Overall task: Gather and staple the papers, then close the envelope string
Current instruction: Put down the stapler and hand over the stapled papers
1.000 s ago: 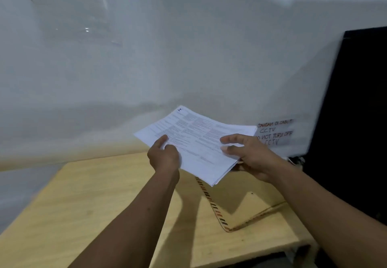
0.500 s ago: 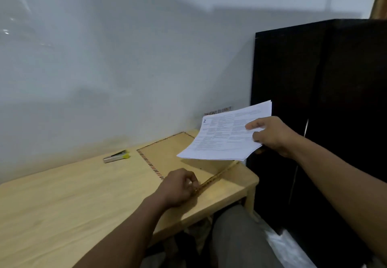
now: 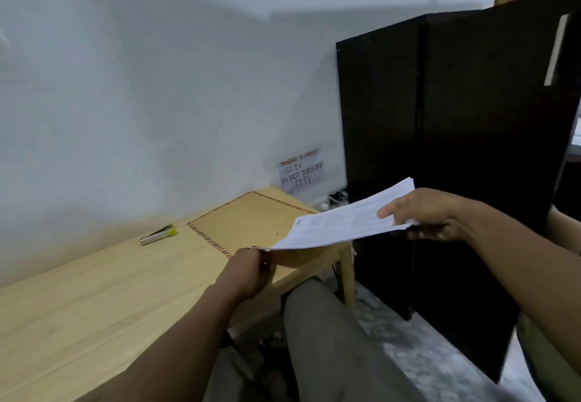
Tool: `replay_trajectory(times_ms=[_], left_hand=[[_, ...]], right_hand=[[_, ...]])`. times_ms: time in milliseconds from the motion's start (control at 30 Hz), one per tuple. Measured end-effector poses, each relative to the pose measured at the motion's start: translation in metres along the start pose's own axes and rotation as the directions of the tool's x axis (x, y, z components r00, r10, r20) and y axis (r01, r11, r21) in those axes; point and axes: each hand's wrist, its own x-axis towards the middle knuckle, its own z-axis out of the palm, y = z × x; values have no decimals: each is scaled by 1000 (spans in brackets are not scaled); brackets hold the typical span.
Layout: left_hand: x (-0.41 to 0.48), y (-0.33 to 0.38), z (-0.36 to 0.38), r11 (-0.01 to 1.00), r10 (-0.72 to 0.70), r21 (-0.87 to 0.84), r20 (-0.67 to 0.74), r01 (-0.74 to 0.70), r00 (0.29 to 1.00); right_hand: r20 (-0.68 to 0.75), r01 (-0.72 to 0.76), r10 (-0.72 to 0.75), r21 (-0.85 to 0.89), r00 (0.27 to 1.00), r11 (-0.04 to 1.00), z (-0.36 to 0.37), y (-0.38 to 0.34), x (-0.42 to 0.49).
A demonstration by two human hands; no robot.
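Observation:
A stack of white printed papers (image 3: 342,224) hangs level above the table's right end, pinched at its right edge by my right hand (image 3: 430,214). A brown envelope (image 3: 248,219) with a striped border lies flat on the wooden table (image 3: 94,291) beneath. My left hand (image 3: 250,271) grips the envelope's near edge, fingers closed on it, just under the papers' left corner. A silver stapler with a yellow-green end (image 3: 158,234) lies on the table near the wall, left of the envelope. The envelope's string is not visible.
A tall black cabinet (image 3: 440,150) stands right of the table. A handwritten notice (image 3: 301,171) is stuck on the white wall above a plug. My knee in grey trousers (image 3: 330,338) sits below the table's edge.
My left hand let go of the papers and dropped to the envelope's near edge, which it now grips. My right hand alone carries the papers, shifted right. The view swung right, so the stapler came into sight.

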Motion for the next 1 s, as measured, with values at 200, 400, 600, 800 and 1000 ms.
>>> replay_trajectory(times_ms=[200, 400, 600, 800, 1000], left_hand=[[1, -1, -9, 999, 44, 15, -80, -43, 996], [6, 1, -12, 996, -13, 83, -100, 21, 995], [2, 4, -13, 995, 55, 90, -107, -45, 993], [4, 5, -10, 994, 95, 70, -95, -89, 991], [3, 16, -5, 995, 78, 74, -121, -70, 990]], right_hand=[[2, -54, 54, 33, 999, 998, -31, 13, -2], [43, -73, 72, 30, 996, 997, -48, 12, -12], [-3, -46, 47, 139, 999, 989, -32, 15, -5], [-9, 7, -6, 156, 1000, 988, -8, 19, 6], [34, 11, -19, 237, 999, 971, 37, 27, 26]])
